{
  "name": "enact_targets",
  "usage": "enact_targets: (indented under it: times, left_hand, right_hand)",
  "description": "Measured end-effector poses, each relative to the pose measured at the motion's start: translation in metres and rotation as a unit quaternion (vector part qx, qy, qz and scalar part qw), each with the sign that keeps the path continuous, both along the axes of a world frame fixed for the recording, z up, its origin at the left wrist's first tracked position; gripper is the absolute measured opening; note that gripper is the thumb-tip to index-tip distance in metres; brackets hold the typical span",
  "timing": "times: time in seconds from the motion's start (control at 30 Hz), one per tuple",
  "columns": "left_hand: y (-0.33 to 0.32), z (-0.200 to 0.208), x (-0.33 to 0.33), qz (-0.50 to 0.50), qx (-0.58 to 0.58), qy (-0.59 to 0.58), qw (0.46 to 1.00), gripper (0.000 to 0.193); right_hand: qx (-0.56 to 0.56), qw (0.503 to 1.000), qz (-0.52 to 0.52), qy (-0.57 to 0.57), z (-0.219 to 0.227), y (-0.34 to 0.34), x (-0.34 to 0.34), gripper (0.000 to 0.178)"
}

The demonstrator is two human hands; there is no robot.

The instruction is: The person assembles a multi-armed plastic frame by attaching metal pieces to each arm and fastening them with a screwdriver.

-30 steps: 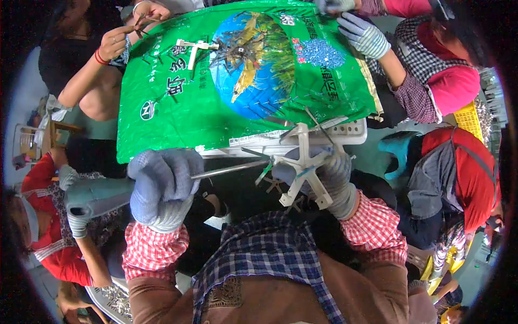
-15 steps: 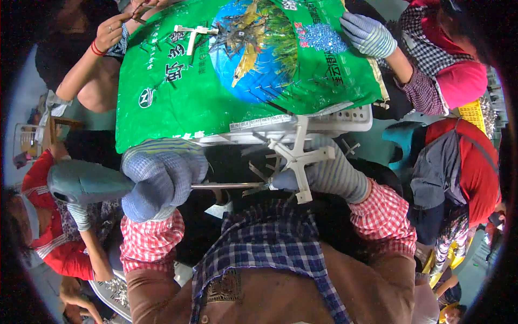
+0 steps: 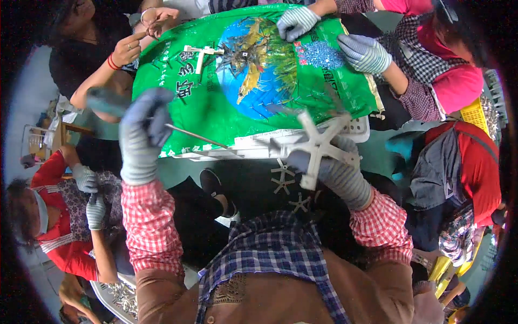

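Note:
My left hand (image 3: 144,132), in a grey-blue knit glove, is closed around a screwdriver with a thick grey-green handle (image 3: 105,101), blurred by motion. Its long thin metal shaft (image 3: 197,136) slants down to the right, the tip apart from the part in my other hand. My right hand (image 3: 345,171), gloved too, grips a white five-armed star-shaped plastic part (image 3: 319,146) from behind, near the table's front edge; the fingers are partly hidden by it. Dark thin pieces by the part's arms are too blurred to name.
A green printed sack (image 3: 186,119) covers white crates (image 3: 356,128). On it lie a white angled plastic piece (image 3: 202,56), several thin dark screws and a heap of small blue pieces (image 3: 322,55). Co-workers' hands (image 3: 298,22) work across it. More star parts (image 3: 283,177) lie below.
My left hand has lifted up and away with the screwdriver, its tip leaving the star part. My right hand has shifted slightly, turning the part. A co-worker's second gloved hand has come over the sack.

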State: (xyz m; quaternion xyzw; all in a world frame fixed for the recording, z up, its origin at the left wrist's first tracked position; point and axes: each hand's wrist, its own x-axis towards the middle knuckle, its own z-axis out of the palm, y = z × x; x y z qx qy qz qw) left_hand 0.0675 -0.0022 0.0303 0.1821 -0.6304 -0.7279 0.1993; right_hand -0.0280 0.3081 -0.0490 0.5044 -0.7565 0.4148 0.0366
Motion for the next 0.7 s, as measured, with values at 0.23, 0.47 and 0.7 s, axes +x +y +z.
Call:
enact_targets:
  times: [0.23,0.47,0.7]
  left_hand:
    - [0.044,-0.044,-0.063,-0.186,-0.241,-0.223,0.926,0.030]
    - [0.036,-0.094,-0.108,-0.159,-0.201,-0.304,0.917,0.028]
    - [0.047,-0.106,-0.108,-0.243,-0.509,-0.210,0.799,0.028]
  right_hand:
    - [-0.103,0.989,-0.064,-0.079,0.006,0.000,-0.004,0.026]
    - [-0.142,0.962,-0.110,-0.207,-0.004,0.012,-0.003,0.039]
    - [-0.375,0.800,-0.012,-0.469,-0.029,-0.023,-0.001,0.024]
